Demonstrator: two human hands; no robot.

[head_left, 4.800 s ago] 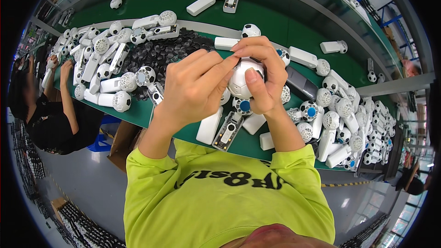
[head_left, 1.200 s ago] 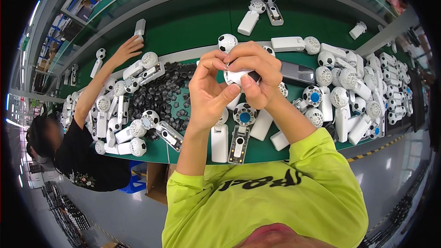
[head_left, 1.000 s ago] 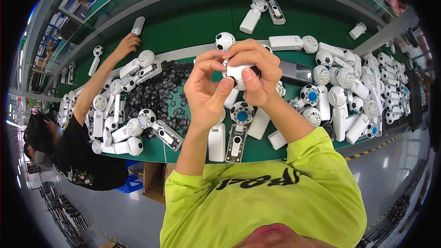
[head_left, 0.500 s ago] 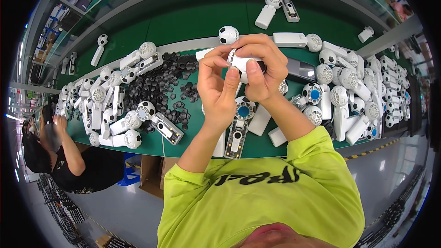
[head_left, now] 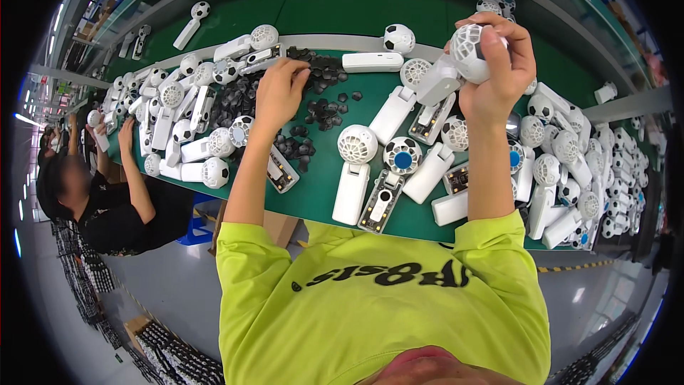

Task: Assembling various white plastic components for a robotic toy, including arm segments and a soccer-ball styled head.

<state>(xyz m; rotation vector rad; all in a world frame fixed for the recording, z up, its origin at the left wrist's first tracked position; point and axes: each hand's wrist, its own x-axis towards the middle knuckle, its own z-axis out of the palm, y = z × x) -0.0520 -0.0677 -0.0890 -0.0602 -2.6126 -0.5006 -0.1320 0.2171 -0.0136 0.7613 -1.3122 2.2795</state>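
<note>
Raised at the right of centre, my right hand (head_left: 502, 64) is closed around the ball-shaped head of a white handheld fan (head_left: 470, 48). Its openwork grille faces up, and its white handle (head_left: 437, 83) points down to the left. My left hand (head_left: 279, 91) is at the far side of a heap of small black pentagon pieces (head_left: 235, 96). Thumb and fingers there are pinched together; whatever sits between them is too small to make out. In front of me lie a white fan (head_left: 351, 189) with a bare grille and an opened fan (head_left: 383, 201) with its circuit board showing.
Many ball-headed fans crowd the green table (head_left: 313, 192) at left and right. A fan with black pentagons (head_left: 399, 39) lies against the grey rail beyond. A co-worker in black (head_left: 128, 207) sits at the left, handling a fan.
My hands have separated from around the ball head. The right carried the fan up to the right, while the left moved over to the black pieces. The view has shifted too.
</note>
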